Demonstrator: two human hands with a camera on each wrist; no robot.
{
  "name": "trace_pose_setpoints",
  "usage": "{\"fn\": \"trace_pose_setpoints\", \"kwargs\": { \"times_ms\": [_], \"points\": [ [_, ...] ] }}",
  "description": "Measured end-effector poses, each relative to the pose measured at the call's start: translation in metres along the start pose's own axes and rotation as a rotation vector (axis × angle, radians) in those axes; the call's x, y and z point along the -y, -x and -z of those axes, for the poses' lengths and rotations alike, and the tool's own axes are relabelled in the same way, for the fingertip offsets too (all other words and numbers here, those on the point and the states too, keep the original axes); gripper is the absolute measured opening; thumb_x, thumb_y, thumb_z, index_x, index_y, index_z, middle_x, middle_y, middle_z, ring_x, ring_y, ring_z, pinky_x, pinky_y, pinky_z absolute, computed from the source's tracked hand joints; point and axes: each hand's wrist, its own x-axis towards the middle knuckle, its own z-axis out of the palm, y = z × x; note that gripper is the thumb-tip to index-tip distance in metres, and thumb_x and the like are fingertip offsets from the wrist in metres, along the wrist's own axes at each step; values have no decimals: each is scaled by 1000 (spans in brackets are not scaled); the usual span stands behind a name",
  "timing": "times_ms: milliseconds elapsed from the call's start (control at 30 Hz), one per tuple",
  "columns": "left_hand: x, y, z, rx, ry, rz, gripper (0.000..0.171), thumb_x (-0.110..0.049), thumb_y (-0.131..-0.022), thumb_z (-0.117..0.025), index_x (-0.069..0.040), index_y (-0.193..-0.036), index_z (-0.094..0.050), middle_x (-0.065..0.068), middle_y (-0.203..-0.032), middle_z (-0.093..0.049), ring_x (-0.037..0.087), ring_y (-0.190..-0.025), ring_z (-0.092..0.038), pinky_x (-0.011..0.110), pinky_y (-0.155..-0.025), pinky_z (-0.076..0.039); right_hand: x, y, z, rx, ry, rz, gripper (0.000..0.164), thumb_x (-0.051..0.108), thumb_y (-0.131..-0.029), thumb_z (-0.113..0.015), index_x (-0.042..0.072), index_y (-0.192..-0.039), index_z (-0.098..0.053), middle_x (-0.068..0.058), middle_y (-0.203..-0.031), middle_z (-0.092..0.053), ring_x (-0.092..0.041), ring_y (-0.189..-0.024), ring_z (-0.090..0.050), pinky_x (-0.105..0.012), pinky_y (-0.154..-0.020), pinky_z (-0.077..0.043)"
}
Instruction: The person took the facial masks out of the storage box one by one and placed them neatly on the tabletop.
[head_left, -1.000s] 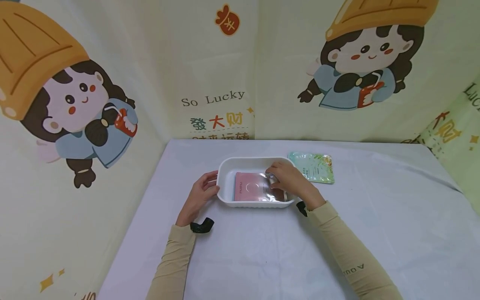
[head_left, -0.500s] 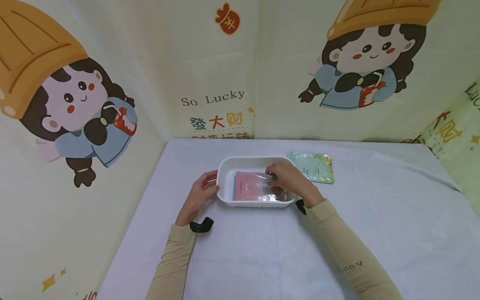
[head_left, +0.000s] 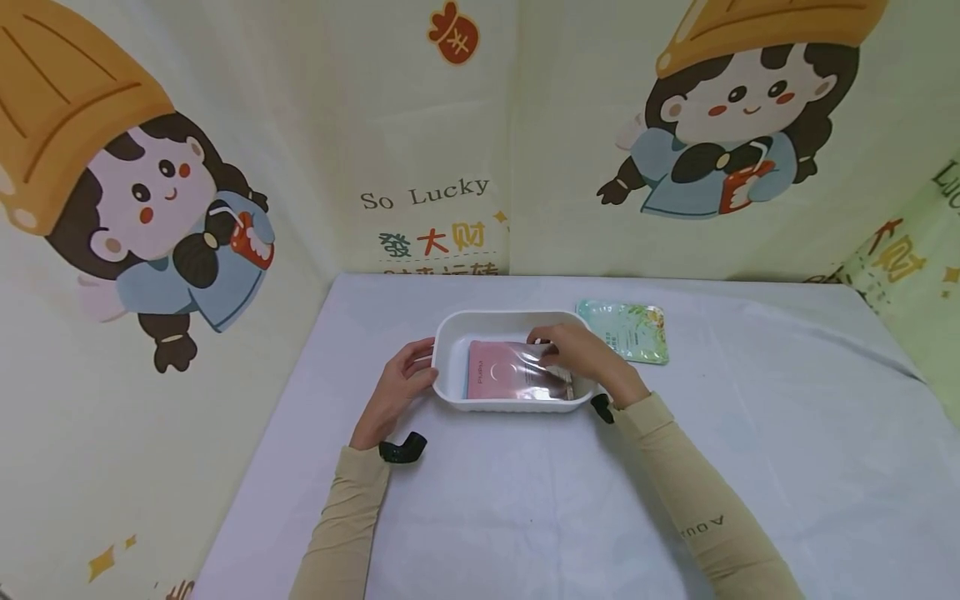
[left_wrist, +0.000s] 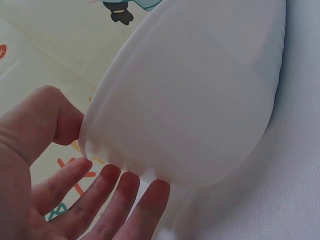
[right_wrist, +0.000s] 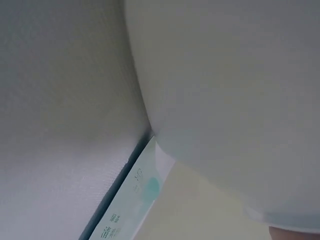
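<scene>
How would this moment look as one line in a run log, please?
left hand: touches white tray end | right hand: holds pink packet inside tray | green packet: on table, beside tray

Two hands are at work: the left hand (head_left: 397, 387) and the right hand (head_left: 581, 357). One white tray (head_left: 450, 342) sits between them. There are two packets: one pink packet (head_left: 498, 379) inside the tray under the right hand's fingers, and one green packet (head_left: 630, 332) just beyond that hand, outside the tray. One table (head_left: 525, 500) carries everything.
</scene>
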Motion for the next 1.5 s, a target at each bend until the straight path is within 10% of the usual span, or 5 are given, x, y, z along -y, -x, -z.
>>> {"fn": "trace_pose_setpoints", "kwargs": {
  "times_ms": [1500],
  "points": [
    [3, -2, -1, 9, 38, -25, 56, -6, -91, -67, -10, -144, -48, 13, -145, -50, 30, -130, -52, 23, -92, -53, -5, 20, 33, -163, -201, 158, 22, 7, -92, -69, 7, -114, -71, -6, -108, -73, -18, -96, -70, -38, -88, -57]
  ]
}}
